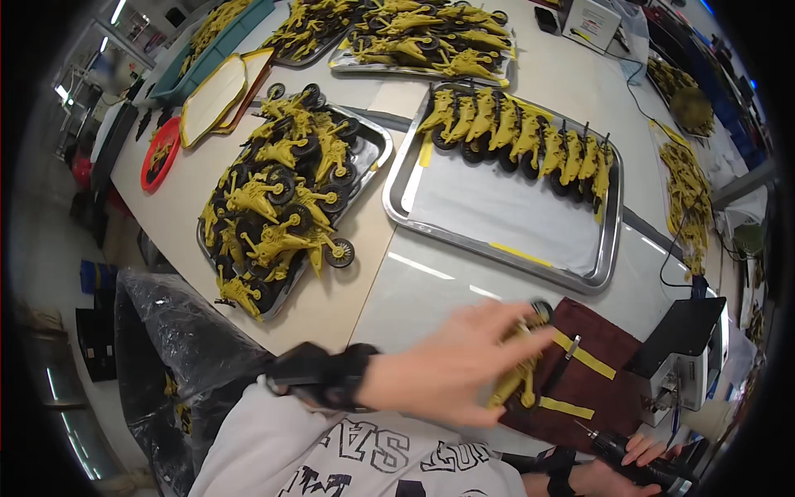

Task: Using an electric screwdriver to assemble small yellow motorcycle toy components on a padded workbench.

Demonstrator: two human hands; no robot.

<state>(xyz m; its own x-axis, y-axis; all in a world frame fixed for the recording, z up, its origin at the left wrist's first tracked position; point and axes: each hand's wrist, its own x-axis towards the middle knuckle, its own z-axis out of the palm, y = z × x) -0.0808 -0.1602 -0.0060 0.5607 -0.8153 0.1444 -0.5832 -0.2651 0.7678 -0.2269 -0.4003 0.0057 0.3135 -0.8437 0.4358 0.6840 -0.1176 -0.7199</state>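
Two hands are at work: the left hand (451,373) with one yellow toy motorbike (520,364) under its fingers, the right hand (638,464) around one black power screwdriver (629,460). There are four metal trays: the near right tray (505,248) carries a single row of about ten yellow motorbikes (517,137), the near left tray (373,149) holds a heap (277,199) too tangled to count, and the two far trays (414,70) are likewise piled. One dark red mat (592,373) has three yellow tape strips on it. One red dish (160,153), one teal bin (219,41), one small grey machine (683,356).
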